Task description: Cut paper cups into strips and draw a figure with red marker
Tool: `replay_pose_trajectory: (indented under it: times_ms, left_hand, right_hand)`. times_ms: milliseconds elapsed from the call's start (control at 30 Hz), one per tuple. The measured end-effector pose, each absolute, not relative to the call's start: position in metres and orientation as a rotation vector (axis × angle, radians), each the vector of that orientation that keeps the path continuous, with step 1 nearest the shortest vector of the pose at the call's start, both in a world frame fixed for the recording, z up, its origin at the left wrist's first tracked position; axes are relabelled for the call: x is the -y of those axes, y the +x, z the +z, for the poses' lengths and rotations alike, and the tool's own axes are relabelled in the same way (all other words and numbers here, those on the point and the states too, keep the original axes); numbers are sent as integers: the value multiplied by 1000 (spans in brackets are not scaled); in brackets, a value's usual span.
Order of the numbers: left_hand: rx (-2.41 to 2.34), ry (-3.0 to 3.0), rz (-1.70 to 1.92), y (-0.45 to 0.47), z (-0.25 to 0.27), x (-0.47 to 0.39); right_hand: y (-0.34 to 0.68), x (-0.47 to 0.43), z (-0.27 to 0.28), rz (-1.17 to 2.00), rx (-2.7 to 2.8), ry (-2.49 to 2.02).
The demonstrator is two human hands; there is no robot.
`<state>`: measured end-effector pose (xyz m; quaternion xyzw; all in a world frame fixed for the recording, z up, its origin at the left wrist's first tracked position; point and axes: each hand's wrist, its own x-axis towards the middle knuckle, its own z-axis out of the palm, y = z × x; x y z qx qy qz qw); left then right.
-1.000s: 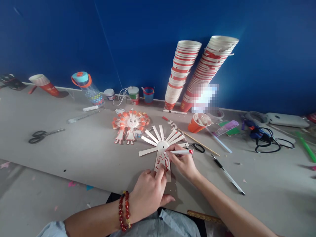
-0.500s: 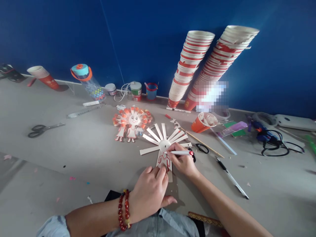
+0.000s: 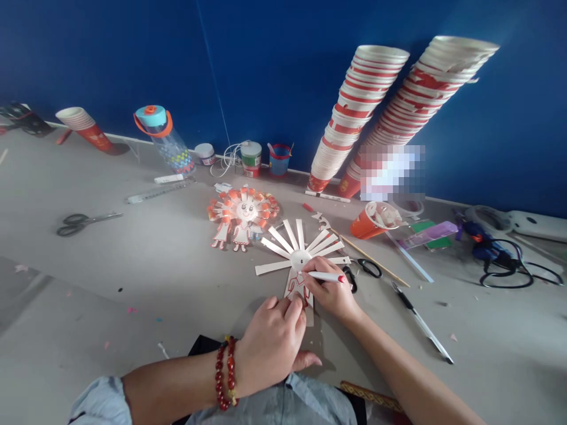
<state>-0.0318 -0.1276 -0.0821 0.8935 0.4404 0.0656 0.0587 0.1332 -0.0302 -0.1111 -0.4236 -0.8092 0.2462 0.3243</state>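
Right hand [image 3: 330, 293] gripping marker [image 3: 325, 276] over cutout [image 3: 297, 260]

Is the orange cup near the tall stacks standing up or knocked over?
Knocked over. The orange cup lies on its side on the table, its open mouth facing right with white scraps showing inside.

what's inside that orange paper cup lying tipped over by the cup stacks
The tipped orange cup holds pale paper scraps near its mouth. Anything deeper inside is hidden by its wall.
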Motion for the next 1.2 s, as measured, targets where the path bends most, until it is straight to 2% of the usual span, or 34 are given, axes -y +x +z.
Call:
replay_pose_trajectory:
  times_ms: [1200]
  left_hand:
    - [-1325, 2666, 191, -33, -82, 129]
  right_hand:
    - [133, 31, -112, 763, 2136, -1027]
